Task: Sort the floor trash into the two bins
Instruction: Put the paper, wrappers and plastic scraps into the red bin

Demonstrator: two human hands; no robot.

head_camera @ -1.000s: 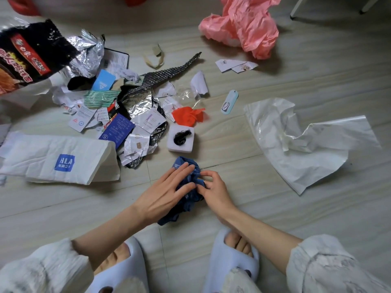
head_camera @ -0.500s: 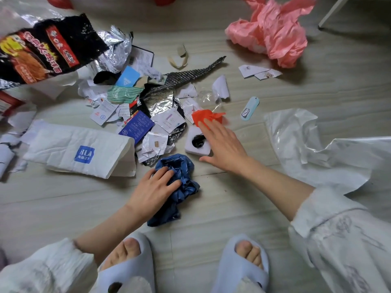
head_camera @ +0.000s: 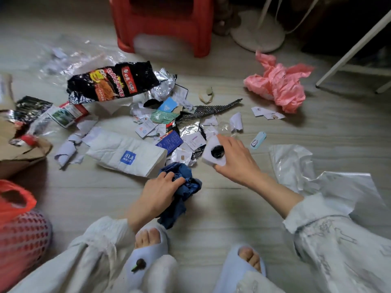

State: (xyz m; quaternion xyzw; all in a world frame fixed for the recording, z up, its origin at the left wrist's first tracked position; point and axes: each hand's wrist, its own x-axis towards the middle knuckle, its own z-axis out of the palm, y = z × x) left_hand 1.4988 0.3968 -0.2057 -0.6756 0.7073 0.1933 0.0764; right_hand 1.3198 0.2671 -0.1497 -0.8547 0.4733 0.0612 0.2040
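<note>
On a pale wood-grain floor (head_camera: 222, 218) strewn with litter, a person in light-blue open-toed slippers (head_camera: 149, 252) crouches over the mess. Their left hand (head_camera: 157, 196) lies on a crumpled dark-blue plastic bag (head_camera: 184, 187), fingers curled into its folds and gripping it against the floor just ahead of the left foot. Their right hand (head_camera: 237, 160) holds a small white square box (head_camera: 212, 153) with a black lump set in its middle, thumb beneath and fingers wrapped over the far edge, the box tilted and lifted beside the bag. Behind both hands spreads a heap of torn paper scraps and silver foil (head_camera: 188, 127), with a white paper bag bearing a blue logo (head_camera: 127, 155) lying flat to the left and a black instant-noodle wrapper (head_camera: 112, 82) further back. A crumpled pink plastic bag (head_camera: 279, 83) sits well apart at upper right; a large white plastic sheet (head_camera: 306, 170) lies by the right forearm. At lower left stands a red mesh bin lined with an orange-red bag (head_camera: 19, 231), and a red plastic stool (head_camera: 167, 28) stands at the top.
</note>
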